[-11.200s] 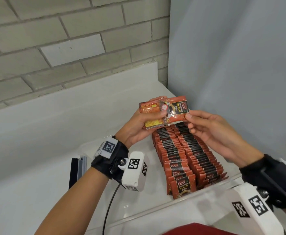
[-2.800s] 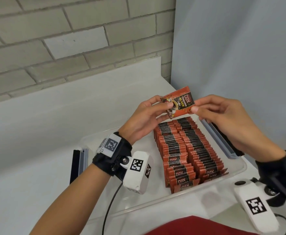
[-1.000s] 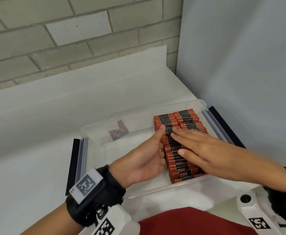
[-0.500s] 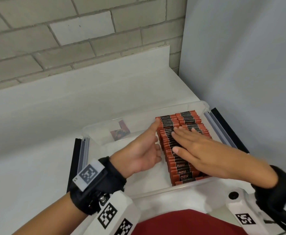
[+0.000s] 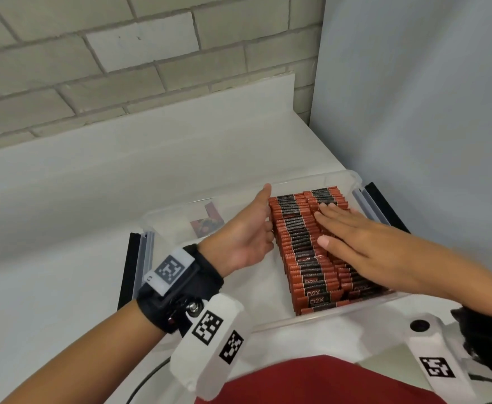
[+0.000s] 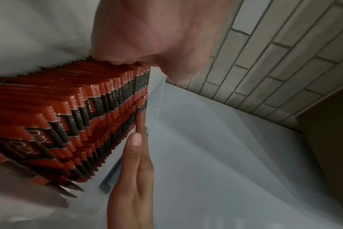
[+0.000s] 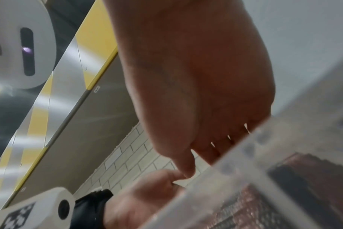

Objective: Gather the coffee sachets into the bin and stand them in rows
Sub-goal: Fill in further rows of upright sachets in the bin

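two rows of coffee sachets stand on edge, side by side, in the right half of the clear bin; the rows run from the near wall to the far wall. the bin sits on the white surface, in a corner formed by a brick wall and a grey panel. left hand: fingers straight and together, palm turned toward the left side of the left row, fingers in contact with the sachet edges; it grips nothing. right hand: flat, palm down, fingers extended, resting on the top edges of both rows; it grips nothing. sachets under the right hand lean toward the near wall; nearest ones show their printed faces. left half of the bin holds a small coloured label on its far wall. black rails flank the bin on both sides.
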### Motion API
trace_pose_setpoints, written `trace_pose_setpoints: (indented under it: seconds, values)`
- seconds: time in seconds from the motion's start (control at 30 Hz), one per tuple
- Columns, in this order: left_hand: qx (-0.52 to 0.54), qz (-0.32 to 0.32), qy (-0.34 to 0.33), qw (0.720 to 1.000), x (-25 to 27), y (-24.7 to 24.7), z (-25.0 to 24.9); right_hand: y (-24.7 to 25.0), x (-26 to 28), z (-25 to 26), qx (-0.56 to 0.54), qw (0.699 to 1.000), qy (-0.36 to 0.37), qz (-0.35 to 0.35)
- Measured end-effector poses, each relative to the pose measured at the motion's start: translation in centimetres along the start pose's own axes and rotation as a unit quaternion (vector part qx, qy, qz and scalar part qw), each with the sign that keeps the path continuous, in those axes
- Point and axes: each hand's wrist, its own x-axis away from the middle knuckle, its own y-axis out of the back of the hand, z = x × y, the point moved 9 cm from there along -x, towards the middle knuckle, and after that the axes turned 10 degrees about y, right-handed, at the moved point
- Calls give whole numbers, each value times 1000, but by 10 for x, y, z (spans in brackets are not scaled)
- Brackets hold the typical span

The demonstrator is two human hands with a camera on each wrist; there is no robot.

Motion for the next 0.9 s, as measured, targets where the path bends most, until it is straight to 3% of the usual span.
trace_pose_setpoints:
  seconds: [0.17,0.37,0.47,0.6,0.73,0.9]
  values:
    - [14,-18,6,1000,-2,25,10,7,20,8,-9,999,51,-8]
    - [-21,95,94,991,14,-7,57,-27,30,25,-6,992,111,60]
    - [-38,89,83,992,14,-10,57,-40,28,28,7,988,136,74]
    - [-41,55,100,993,23,0,61,-19,36,30,-59,988,141,9]
    - [-100,117,147,977,34,-13,76,-28,37,31,-73,986,152,3]
    - [-116,111,160,974,38,-16,74,-17,36,27,-86,979,181,-49]
